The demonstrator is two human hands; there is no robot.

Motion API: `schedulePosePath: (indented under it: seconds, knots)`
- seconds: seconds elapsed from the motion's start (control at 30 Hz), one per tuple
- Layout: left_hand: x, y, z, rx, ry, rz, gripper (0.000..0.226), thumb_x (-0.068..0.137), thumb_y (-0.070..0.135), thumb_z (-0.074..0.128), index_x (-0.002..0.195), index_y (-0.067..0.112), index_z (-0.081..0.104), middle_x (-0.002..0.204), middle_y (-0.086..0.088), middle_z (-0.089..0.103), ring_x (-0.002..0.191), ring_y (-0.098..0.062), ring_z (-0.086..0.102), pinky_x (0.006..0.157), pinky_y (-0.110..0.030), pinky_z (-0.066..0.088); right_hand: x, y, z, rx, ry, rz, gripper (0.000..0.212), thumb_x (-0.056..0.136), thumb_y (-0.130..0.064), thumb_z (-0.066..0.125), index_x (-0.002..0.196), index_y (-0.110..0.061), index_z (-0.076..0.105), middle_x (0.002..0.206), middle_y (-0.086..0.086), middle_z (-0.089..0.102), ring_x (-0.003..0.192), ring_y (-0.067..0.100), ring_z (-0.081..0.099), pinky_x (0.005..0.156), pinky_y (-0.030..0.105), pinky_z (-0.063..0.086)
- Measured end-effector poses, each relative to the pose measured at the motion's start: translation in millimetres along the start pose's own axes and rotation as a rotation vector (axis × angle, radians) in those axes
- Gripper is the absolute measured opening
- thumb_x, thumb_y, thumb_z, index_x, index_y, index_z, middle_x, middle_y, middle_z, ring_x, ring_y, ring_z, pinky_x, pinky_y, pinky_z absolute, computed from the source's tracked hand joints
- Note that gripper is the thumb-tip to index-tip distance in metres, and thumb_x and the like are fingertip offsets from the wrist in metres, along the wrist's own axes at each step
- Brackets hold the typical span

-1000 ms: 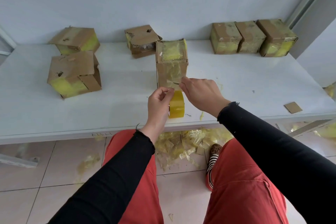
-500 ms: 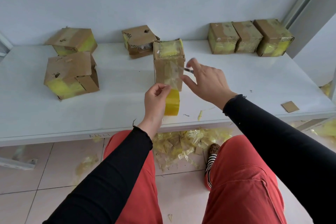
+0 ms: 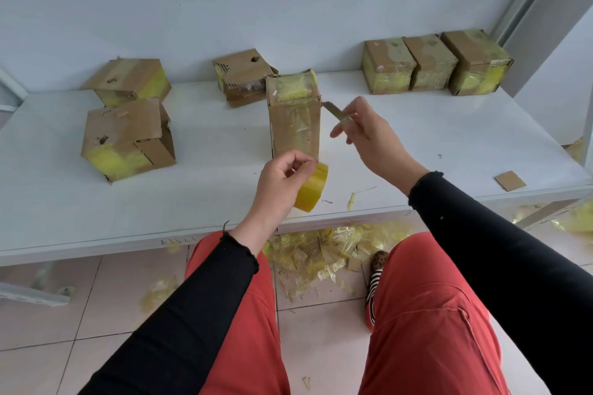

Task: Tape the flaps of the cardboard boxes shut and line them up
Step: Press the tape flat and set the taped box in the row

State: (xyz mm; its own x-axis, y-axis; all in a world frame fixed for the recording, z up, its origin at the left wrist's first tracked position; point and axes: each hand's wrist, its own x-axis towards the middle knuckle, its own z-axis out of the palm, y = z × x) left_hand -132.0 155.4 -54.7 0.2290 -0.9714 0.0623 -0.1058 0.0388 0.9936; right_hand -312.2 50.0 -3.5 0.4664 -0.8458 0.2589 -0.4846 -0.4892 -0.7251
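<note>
head view: a white table (image 3: 417, 144) runs across the frame against a pale wall. near its middle stands a tall box (image 3: 293, 115), upright, its top covered in yellow tape and a clear strip running down its front face. the left hand (image 3: 282, 184) is just in front of the box's lower edge, fingers curled, pinching the tape end between thumb and fingertips; the yellow roll (image 3: 313, 187) hangs under the same hand, tilted, above the table. the right hand (image 3: 369, 135) is just right of the box, fingers curled round a small blade (image 3: 333, 112) whose tip points up and left toward the box's upper right corner; whether the tip touches the box i cannot tell

at the back right three taped boxes (image 3: 433, 62) sit side by side in a row against the wall, touching each other. behind the tall box lies a back box (image 3: 244, 77) with a loose flap. at the left are two more: a far box (image 3: 128, 80) near the wall, tilted, and a near box (image 3: 128, 139) with a side flap hanging open. a cardboard scrap (image 3: 510, 180) lies near the table's right front edge, well apart from the boxes, and small tape bits (image 3: 351, 200) lie near the front edge

below the table a heap of crumpled yellow tape waste (image 3: 324, 253) covers the tiled floor between red trouser legs; both sleeves are black
</note>
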Motion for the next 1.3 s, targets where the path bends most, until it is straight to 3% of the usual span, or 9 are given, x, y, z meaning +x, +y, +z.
schedulePosePath:
  seconds: [0.3,0.47,0.6,0.7,0.83,0.9,0.97,1.13,1.3]
  knots:
    - [-3,18,34,0.034,-0.116,0.035,0.01,0.101,0.024,0.066,0.098,0.019,0.073,0.095,-0.015,0.068,0.08,-0.012,0.061,0.071,-0.021,0.047,-42,4,-13,0.214,-0.141,0.07,0.034,0.1,-0.057,0.051,0.093,-0.026,0.061,0.081,-0.018,0.056,0.069,0.008,0.048,0.064,0.021,0.038]
    - [2,19,46,0.087,-0.158,0.0,0.011,0.094,0.019,0.072,0.104,0.021,0.07,0.096,-0.022,0.064,0.076,-0.015,0.058,0.071,-0.031,0.047,-45,15,-12,0.154,-0.092,0.064,0.008,0.104,-0.016,0.057,0.101,-0.015,0.064,0.086,0.0,0.061,0.064,0.011,0.047,0.063,0.03,0.039]
    - [11,14,67,0.275,-0.16,0.032,0.027,0.095,0.021,0.072,0.12,0.024,0.064,0.094,0.005,0.066,0.079,-0.012,0.062,0.071,-0.035,0.055,-45,30,-17,0.223,0.026,0.183,0.012,0.104,-0.015,0.057,0.1,-0.015,0.068,0.078,0.006,0.056,0.068,0.015,0.048,0.061,0.028,0.041]
    - [20,9,86,0.58,-0.1,0.189,0.05,0.099,0.02,0.067,0.144,0.02,0.045,0.119,-0.001,0.064,0.099,-0.02,0.062,0.079,-0.038,0.051,-40,44,-18,0.388,0.103,0.335,0.013,0.103,-0.013,0.058,0.101,-0.021,0.068,0.074,-0.001,0.055,0.068,0.01,0.049,0.06,0.018,0.043]
    - [30,0,109,0.739,-0.098,0.344,0.04,0.094,0.007,0.066,0.127,0.008,0.043,0.115,-0.01,0.064,0.098,-0.031,0.063,0.072,-0.045,0.051,-31,75,-26,0.546,0.244,0.522,0.016,0.1,-0.008,0.062,0.087,-0.017,0.061,0.076,-0.002,0.062,0.061,0.007,0.052,0.058,0.016,0.042]
    - [32,-9,116,0.826,-0.194,0.367,0.032,0.093,0.005,0.064,0.122,0.008,0.05,0.112,-0.01,0.067,0.101,-0.033,0.064,0.092,-0.046,0.048,-26,94,-36,0.556,0.309,0.633,0.017,0.1,-0.011,0.061,0.085,-0.02,0.06,0.077,-0.002,0.063,0.06,0.008,0.052,0.058,0.02,0.04]
    - [29,-20,122,0.889,-0.35,0.39,0.037,0.095,0.006,0.062,0.131,0.01,0.053,0.129,-0.007,0.065,0.123,-0.03,0.058,0.119,-0.044,0.027,-23,113,-46,0.484,0.339,0.696,0.018,0.099,-0.01,0.061,0.084,-0.02,0.059,0.076,0.0,0.061,0.06,0.01,0.05,0.057,0.021,0.038]
    - [23,-24,112,0.812,-0.585,0.38,0.063,0.103,0.016,0.056,0.162,0.018,0.032,0.172,-0.001,0.015,0.159,-0.014,0.003,0.129,-0.029,-0.002,-23,141,-55,0.05,0.196,0.716,0.022,0.098,-0.006,0.054,0.106,-0.015,0.071,0.105,0.009,0.069,0.104,0.031,0.061,0.085,0.035,0.048]
    - [25,0,64,0.702,-0.333,0.508,0.045,0.101,0.005,0.057,0.145,0.015,0.058,0.161,-0.004,0.043,0.153,-0.018,0.029,0.125,-0.022,0.011,-4,104,-39,-0.366,0.205,0.424,0.039,0.1,-0.01,0.046,0.132,-0.022,0.065,0.142,0.007,0.056,0.13,0.033,0.042,0.1,0.04,0.033]
